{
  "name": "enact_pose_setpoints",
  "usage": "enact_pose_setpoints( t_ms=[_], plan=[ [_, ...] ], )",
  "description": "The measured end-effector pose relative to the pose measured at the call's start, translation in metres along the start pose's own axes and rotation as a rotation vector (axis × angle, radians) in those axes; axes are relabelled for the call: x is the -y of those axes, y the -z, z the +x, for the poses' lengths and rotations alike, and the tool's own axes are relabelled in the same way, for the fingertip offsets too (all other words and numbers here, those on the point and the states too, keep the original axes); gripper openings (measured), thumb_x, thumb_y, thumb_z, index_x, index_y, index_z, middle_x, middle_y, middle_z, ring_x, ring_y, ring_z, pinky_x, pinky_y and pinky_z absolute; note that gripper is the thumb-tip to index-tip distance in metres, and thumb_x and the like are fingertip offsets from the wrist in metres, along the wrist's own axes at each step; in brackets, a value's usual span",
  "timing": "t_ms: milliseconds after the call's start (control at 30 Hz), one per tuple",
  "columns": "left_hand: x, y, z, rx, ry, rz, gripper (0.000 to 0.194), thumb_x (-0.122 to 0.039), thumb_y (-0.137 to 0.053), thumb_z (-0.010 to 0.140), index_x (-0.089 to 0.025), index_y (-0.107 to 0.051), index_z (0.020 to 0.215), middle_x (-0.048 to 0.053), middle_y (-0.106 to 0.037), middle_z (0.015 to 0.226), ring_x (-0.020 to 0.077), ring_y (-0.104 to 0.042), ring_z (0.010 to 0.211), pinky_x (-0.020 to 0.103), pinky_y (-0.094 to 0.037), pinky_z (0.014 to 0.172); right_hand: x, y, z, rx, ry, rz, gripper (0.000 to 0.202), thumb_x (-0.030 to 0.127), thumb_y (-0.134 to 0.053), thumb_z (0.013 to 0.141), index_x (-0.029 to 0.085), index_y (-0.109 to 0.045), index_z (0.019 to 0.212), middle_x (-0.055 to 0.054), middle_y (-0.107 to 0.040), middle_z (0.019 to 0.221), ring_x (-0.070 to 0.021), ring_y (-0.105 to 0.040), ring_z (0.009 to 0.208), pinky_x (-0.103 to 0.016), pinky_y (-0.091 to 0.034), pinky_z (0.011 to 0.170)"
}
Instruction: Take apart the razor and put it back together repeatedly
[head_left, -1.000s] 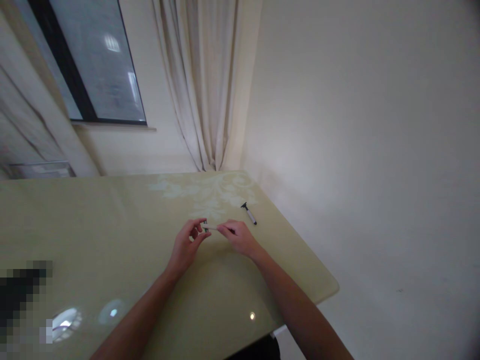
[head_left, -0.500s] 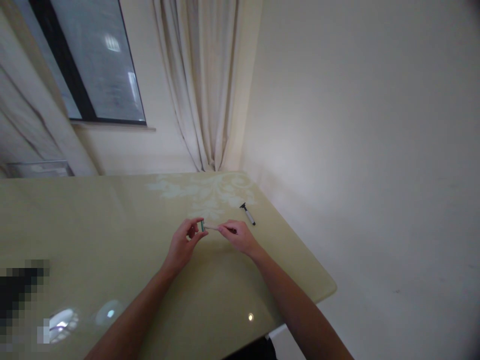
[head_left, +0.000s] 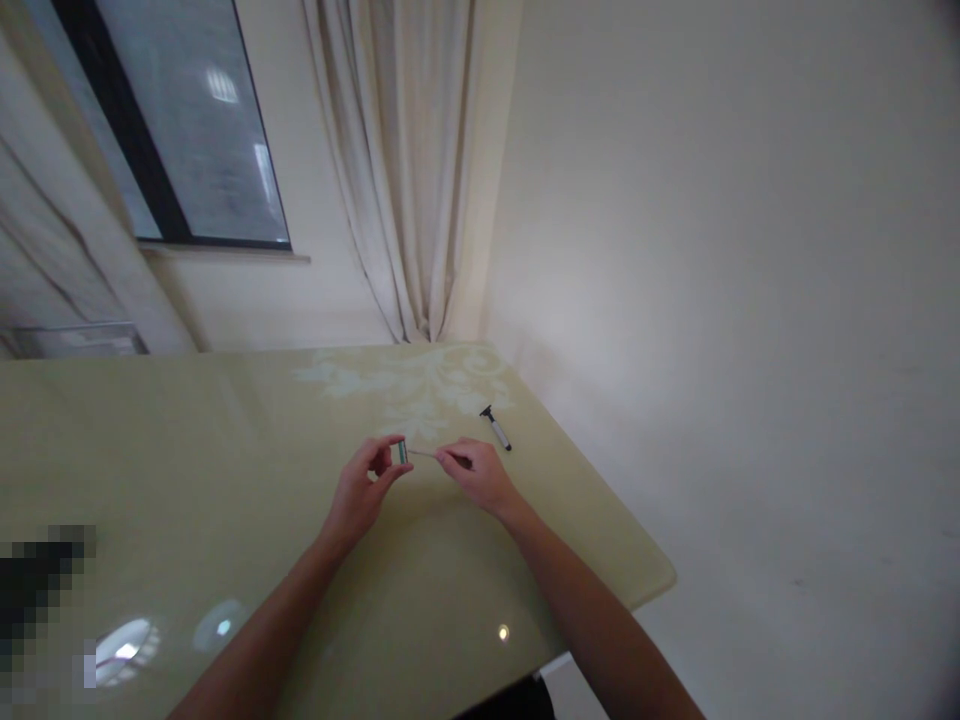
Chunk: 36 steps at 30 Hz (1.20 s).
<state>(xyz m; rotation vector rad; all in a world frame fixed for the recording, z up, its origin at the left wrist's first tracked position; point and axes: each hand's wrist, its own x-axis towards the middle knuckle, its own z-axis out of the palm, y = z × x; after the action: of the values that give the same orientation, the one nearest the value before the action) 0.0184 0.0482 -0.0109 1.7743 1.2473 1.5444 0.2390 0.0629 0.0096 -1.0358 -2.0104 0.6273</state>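
Observation:
Between the thumb and fingertips of my left hand [head_left: 366,482] is a small green-and-dark razor cartridge [head_left: 403,453], held upright by its two ends. My right hand [head_left: 476,472] pinches a thin pale stick [head_left: 424,454] that points left at the cartridge. Its tip lies right by the cartridge's face; whether they touch I cannot tell. Beyond my right hand, a razor [head_left: 496,430] with a black head and a pale grey handle lies on the table. Both hands are above the tabletop.
The glossy greenish table [head_left: 187,450] has a white floral pattern at its far end. Its right edge runs close to a plain wall [head_left: 712,300]. Curtains [head_left: 420,180] and a window [head_left: 202,130] stand behind. A dark blurred shape [head_left: 37,580] is at the left.
My left hand and the cartridge have shifted slightly left, and the cartridge has turned a little. The stick looks thinner and overlaps the cartridge less. The razor has stayed put.

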Motion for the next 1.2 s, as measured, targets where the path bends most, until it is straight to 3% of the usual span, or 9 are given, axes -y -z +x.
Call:
enact_pose_setpoints(
  t_ms=[467,600,733,1200],
  plan=[
    [-0.001,-0.002,-0.002,0.022,-0.014,0.032,0.034,-0.038,-0.076,0.08,-0.023,-0.071,0.11,-0.005,-0.052,0.072,0.0142,-0.052,0.065,0.027,-0.046,0.066,0.003,-0.002,0.0,0.042,0.002,-0.019,0.038,0.046,-0.055,0.101,0.019,-0.08,0.088,-0.002,-0.06,0.07,-0.0146,-0.05,0.066,-0.027,-0.033,0.064],
    [0.002,-0.002,-0.002,0.04,-0.012,0.031,0.034,-0.039,-0.076,0.08,-0.023,-0.071,0.11,-0.005,-0.053,0.071,0.014,-0.052,0.064,0.027,-0.045,0.064,0.001,-0.002,0.0,-0.018,-0.024,-0.09,0.036,0.043,-0.056,0.101,0.019,-0.079,0.086,-0.002,-0.059,0.07,-0.0147,-0.05,0.066,-0.027,-0.032,0.064],
    [0.006,-0.004,-0.002,0.031,-0.017,0.025,0.036,-0.041,-0.076,0.08,-0.023,-0.071,0.11,-0.005,-0.054,0.071,0.0142,-0.053,0.065,0.027,-0.045,0.064,-0.001,-0.003,0.0,0.033,0.009,-0.048,0.038,0.043,-0.054,0.102,0.019,-0.079,0.086,-0.002,-0.06,0.071,-0.015,-0.05,0.067,-0.027,-0.033,0.065],
    [0.013,-0.004,-0.002,0.039,-0.005,0.032,0.034,-0.039,-0.076,0.08,-0.023,-0.072,0.11,-0.005,-0.053,0.073,0.0145,-0.053,0.065,0.027,-0.046,0.065,-0.007,-0.007,0.001,-0.055,-0.058,-0.091,0.031,0.037,-0.059,0.099,0.018,-0.079,0.084,-0.002,-0.061,0.071,-0.0148,-0.051,0.067,-0.027,-0.03,0.064]
  ],
)
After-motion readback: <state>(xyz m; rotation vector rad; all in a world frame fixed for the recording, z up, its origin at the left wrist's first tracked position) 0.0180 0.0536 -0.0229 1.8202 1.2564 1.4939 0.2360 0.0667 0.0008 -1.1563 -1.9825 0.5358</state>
